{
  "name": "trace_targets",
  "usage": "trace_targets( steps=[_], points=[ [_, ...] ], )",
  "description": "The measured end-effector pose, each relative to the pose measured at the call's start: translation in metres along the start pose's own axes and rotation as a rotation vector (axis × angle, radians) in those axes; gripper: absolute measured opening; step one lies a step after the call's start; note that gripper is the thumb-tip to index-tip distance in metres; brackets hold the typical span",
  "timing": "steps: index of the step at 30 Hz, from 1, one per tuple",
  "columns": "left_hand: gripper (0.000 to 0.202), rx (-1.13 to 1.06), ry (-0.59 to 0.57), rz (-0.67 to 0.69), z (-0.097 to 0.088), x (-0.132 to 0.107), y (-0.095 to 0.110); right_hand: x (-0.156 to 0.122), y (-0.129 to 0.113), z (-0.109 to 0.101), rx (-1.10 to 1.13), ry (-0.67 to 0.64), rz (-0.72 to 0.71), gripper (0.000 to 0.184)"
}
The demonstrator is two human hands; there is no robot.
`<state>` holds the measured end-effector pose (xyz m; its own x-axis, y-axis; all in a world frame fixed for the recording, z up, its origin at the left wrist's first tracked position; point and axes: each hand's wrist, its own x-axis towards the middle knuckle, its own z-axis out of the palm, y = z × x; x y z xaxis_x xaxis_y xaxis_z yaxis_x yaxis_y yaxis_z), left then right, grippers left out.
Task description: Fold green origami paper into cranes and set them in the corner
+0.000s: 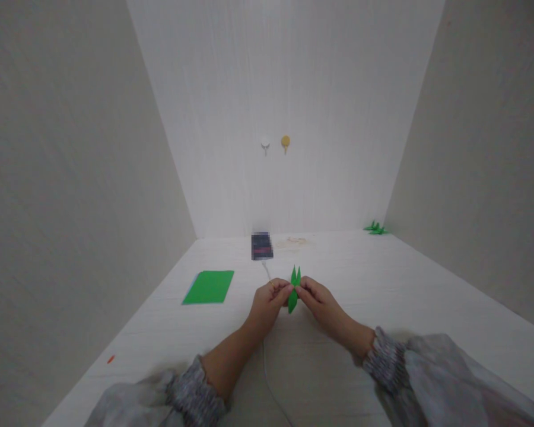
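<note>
The left hand (267, 301) and the right hand (319, 298) are meeting near the middle of the white table (427, 284), and both are gripping one folded green paper piece (292, 300) between them. The left thumb and fingers are pinching it from the left side, and the right thumb and fingers are pressing on it from the right, with the other fingertips partly hiding behind it. Two slim points of the piece are standing up toward the far side, spreading slightly apart, while a broader blunt end is pointing toward the near side. Grey gathered cuffs (385, 359) are covering both wrists. To the left of the left hand, well apart from it, a stack of green paper squares (209, 287) is lying flat. Farther off, a dark blurred device (261, 247) is lying by the far wall (338, 178), and a white cable (273, 388) is running from it toward the near edge, passing beneath the left hand. In the far right corner, several small green folded pieces (375, 228) are sitting together. A small orange scrap (111, 359) is lying at the near left, and a white hook (265, 142) and a yellow hook (285, 141) are hanging side by side on the far wall.
</note>
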<state>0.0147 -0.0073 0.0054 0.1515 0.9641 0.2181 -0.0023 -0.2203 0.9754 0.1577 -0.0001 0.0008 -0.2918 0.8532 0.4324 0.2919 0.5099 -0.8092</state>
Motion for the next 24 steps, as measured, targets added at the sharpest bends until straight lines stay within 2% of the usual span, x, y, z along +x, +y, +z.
trace_targets(
  steps=[4,11,14,17,24],
  points=[
    [0.023,-0.060,0.033,-0.034,0.0011,0.0004,0.0005,0.0002,-0.0026,0.0002,0.022,0.027,0.022,0.017],
    [0.018,0.035,-0.010,0.011,-0.0020,0.0030,-0.0013,-0.0005,-0.0063,-0.0017,0.066,0.064,0.073,0.006],
    [0.016,0.051,0.020,0.018,-0.0016,0.0028,-0.0018,0.0000,-0.0048,-0.0011,0.101,0.071,0.071,0.008],
    [0.017,-0.022,0.067,0.013,0.0000,0.0026,-0.0020,0.0010,-0.0026,0.0000,0.144,0.059,0.062,0.009],
    [0.022,-0.165,0.044,-0.047,-0.0006,0.0050,-0.0054,0.0006,-0.0015,0.0000,0.182,0.077,0.056,0.012]
  ],
)
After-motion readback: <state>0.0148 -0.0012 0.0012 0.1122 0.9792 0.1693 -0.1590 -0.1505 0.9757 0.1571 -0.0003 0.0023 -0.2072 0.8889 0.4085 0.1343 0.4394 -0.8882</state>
